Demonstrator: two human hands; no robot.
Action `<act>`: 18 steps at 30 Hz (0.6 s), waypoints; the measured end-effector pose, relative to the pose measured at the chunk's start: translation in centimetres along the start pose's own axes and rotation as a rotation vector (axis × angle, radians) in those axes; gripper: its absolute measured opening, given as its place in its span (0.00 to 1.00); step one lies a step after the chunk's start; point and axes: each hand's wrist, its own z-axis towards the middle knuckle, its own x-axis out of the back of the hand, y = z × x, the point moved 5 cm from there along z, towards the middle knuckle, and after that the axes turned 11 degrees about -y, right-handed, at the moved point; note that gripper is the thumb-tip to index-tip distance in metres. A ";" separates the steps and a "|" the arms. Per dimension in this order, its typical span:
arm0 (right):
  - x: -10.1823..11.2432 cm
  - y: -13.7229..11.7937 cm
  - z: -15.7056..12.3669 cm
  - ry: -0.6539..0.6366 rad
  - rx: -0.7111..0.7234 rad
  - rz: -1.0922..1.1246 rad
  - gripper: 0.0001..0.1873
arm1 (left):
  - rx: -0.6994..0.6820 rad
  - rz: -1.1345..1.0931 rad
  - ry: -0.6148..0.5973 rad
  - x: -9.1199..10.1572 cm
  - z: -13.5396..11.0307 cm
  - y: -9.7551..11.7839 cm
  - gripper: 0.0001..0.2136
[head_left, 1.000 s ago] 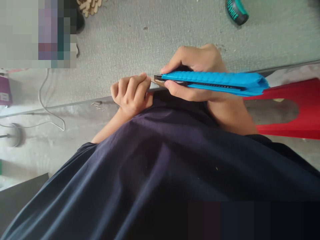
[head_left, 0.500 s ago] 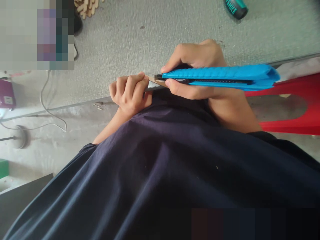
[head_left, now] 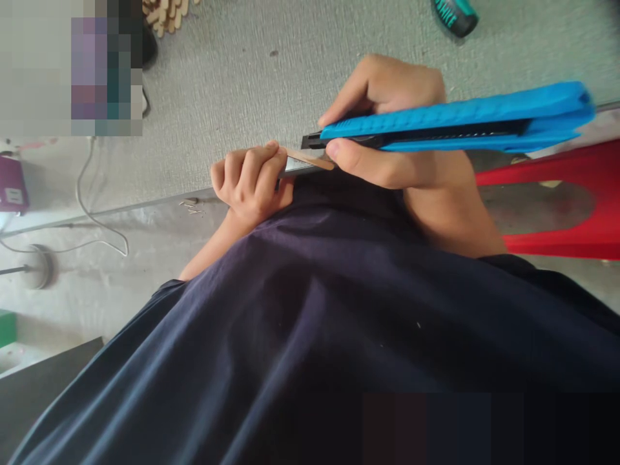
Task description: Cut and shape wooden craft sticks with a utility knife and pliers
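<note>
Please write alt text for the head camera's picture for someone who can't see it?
A person's right hand holds a blue box cutter beside a wooden stick gripped in the left hand, at the edge of a grey table. Farther back lie more sticks and a teal-and-black object.

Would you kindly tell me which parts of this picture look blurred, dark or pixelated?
Head view: the blue cutter looks slightly smeared; the dark clothing sinks to near-black at lower right, partly pixelated there, like the upper-left corner.

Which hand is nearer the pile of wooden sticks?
The left hand: in the picture it is below and right of the pile; the right hand, holding the blue cutter, is farther right.
</note>
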 end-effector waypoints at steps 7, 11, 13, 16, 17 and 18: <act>-0.6 -0.3 0.0 -0.030 -0.072 -0.017 0.08 | -0.014 0.053 0.049 -0.1 -0.2 0.2 0.21; -0.9 -0.4 0.0 -0.019 -0.082 -0.019 0.08 | -0.004 0.068 0.036 0.0 -0.2 0.4 0.22; -0.9 -0.4 0.0 -0.019 -0.094 -0.030 0.08 | 0.019 0.032 -0.011 0.1 -0.1 0.6 0.22; -0.9 -0.2 0.1 -0.018 -0.123 -0.036 0.08 | 0.050 -0.033 -0.078 0.3 0.2 1.0 0.21; -0.9 -0.2 0.1 -0.016 -0.124 -0.034 0.08 | 0.056 -0.047 -0.090 0.4 0.4 1.1 0.21; -0.8 -0.2 0.1 -0.007 -0.117 -0.028 0.08 | 0.062 -0.057 -0.101 0.5 0.5 1.2 0.21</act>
